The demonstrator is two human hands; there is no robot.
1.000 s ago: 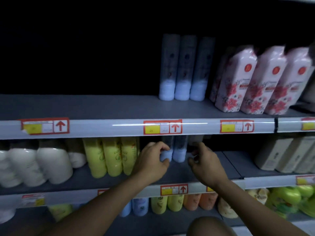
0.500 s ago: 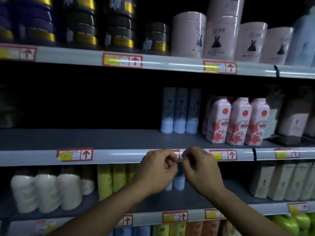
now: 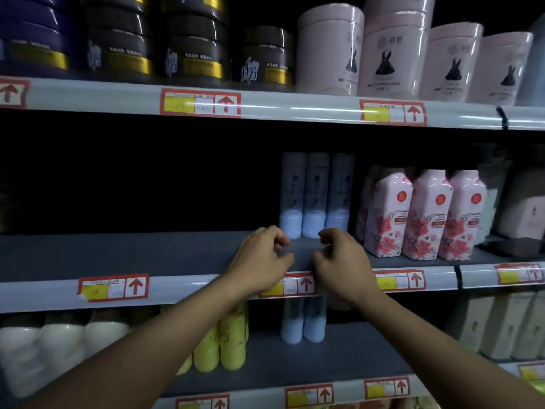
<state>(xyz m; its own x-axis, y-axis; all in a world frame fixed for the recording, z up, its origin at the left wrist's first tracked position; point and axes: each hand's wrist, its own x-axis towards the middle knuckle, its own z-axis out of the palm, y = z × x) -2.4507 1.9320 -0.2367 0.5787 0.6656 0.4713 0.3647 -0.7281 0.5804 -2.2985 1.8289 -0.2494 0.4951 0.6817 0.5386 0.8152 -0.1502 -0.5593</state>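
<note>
Three tall bottles (image 3: pixel 315 196) with grey-blue bodies and pale blue bases stand side by side on the middle shelf (image 3: pixel 118 255). Just in front of them, above the shelf's front rail, my left hand (image 3: pixel 259 261) and my right hand (image 3: pixel 339 261) face each other a short gap apart. Both have curled fingers, and I see nothing between them. Partly behind my hands, a red and yellow price tag (image 3: pixel 295 284) sits on the rail. Two more bottles of the same kind (image 3: pixel 303 320) stand on the shelf below.
Pink floral cartons (image 3: pixel 424 214) stand right of the blue bottles. The middle shelf's left part is dark. Above are dark jars (image 3: pixel 191 48) and pink canisters (image 3: pixel 383 51). Below are yellow bottles (image 3: pixel 224 343), white bottles (image 3: pixel 59 343) and beige packs (image 3: pixel 501 329).
My hands rose from the blue bottles on the lower shelf, met at the price rail, and now sit slightly apart above the middle shelf's edge. My view tilted upward.
</note>
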